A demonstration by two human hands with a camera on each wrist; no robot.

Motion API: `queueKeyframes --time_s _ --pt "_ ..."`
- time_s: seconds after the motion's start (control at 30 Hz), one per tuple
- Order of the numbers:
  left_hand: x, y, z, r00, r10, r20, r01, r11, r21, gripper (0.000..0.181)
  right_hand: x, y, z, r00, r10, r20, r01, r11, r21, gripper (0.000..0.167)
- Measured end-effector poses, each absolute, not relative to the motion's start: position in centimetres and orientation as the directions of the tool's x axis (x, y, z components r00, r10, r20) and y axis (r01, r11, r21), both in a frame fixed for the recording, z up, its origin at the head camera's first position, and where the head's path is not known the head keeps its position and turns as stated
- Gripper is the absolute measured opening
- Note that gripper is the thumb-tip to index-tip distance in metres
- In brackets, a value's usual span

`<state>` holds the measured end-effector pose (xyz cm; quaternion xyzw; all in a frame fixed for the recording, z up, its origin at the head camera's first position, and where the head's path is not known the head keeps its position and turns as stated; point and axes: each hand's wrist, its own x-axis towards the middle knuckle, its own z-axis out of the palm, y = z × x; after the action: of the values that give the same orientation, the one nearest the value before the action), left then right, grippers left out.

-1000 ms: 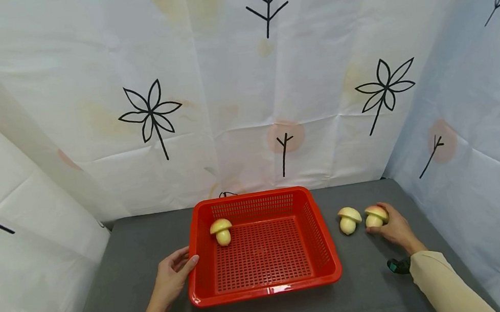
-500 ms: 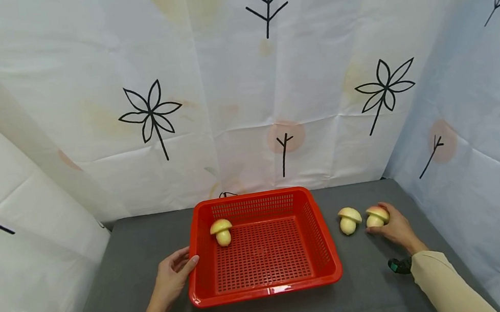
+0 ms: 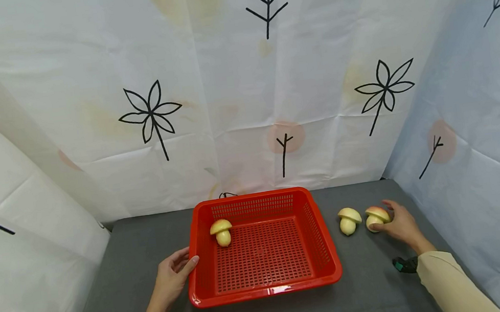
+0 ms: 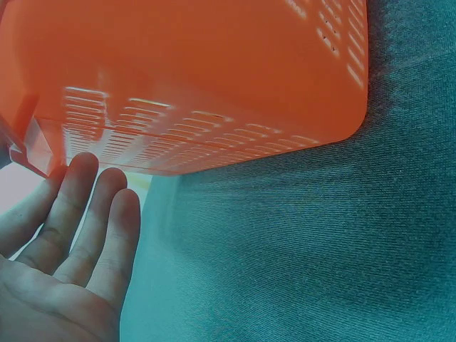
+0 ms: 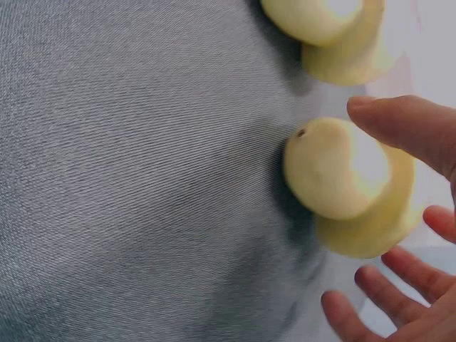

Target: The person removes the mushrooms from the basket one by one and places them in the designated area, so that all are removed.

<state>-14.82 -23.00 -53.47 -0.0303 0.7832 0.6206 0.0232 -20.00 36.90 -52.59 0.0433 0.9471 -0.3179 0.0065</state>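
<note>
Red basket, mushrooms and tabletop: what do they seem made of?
Red basket: glossy, likely moulded plastic, going by rim highlights and regular slots.
Mushrooms: smooth, softly shiny, possibly foam or plastic imitations; hard to tell.
Tabletop: apparently matte grey fabric, its fine weave showing up close.

Basket is standing right of the left hand on the table, holding one mushroom; left of the right hand, nearer mushroom and farther mushroom are lying.
</note>
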Motion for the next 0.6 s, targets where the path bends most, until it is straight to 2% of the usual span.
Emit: queueKeyframes --time_s 0.23,0.6 --pt "-14.7 -23.0 -53.4 -0.997 -0.015 -0.079 -0.080 0.225 0.971 0.052 -19.8 36.5 -51.6 -0.998 0.056 0.007 0.042 0.824 -0.565 0.089" --pt "-14.8 -23.0 -53.4 -0.996 -0.014 -0.093 -0.094 0.208 0.974 0.052 -19.2 34.6 -49.2 -0.999 0.022 0.038 -0.005 0.798 -0.603 0.090"
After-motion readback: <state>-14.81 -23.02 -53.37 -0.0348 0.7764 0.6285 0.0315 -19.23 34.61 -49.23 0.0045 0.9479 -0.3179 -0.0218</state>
